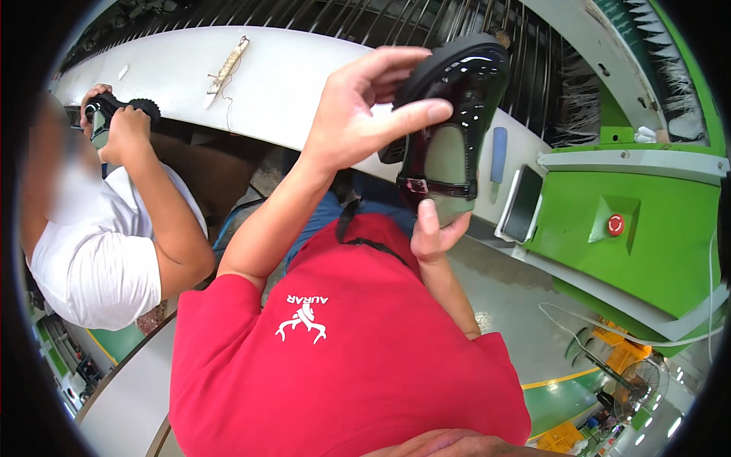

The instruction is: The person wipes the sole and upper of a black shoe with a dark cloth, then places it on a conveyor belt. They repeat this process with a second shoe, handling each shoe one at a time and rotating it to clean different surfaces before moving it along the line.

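Observation:
A glossy black strap shoe (478,99) with a thick dark sole and pale lining is held up before me, toe pointing away and up. My left hand (365,107) is closed on its toe half from the left, thumb over the shiny upper, with other fingers partly hidden behind the sole. At the heel, below the buckled strap, my right hand (440,234) grips with its thumb by the back edge; its remaining fingers are hidden under the shoe.
A white bench (293,84) bears a cord-wrapped tool (227,67), a blue-handled tool (499,154) and a phone-like device (524,195). To the right stands a green machine with a red button (615,224). Metal rods run behind. On the left a co-worker (114,244) handles another black shoe.

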